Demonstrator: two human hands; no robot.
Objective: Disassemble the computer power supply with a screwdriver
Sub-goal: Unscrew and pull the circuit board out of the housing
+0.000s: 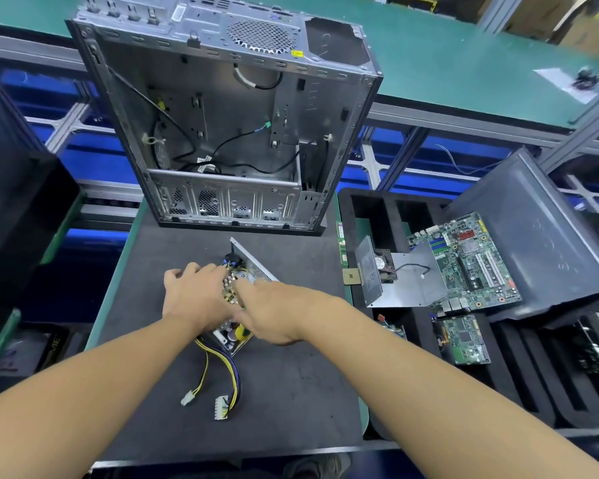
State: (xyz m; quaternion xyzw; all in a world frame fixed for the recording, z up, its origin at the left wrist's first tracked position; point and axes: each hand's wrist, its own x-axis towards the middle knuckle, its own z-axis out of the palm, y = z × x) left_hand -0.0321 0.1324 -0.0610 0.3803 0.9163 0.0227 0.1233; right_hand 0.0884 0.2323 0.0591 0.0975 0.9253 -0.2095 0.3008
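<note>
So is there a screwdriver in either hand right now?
No: the left hand and right hand rest bare on the opened power supply, with no tool visible.

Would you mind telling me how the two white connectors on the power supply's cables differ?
The left connector is small and squarish; the right connector is long, with many more pin positions. The left connector hangs on a thin, mostly yellow bundle; the right connector ends a thicker bundle with yellow, black and purple wires. Both are white plastic and lie unplugged on the dark mat, near the person.
</note>
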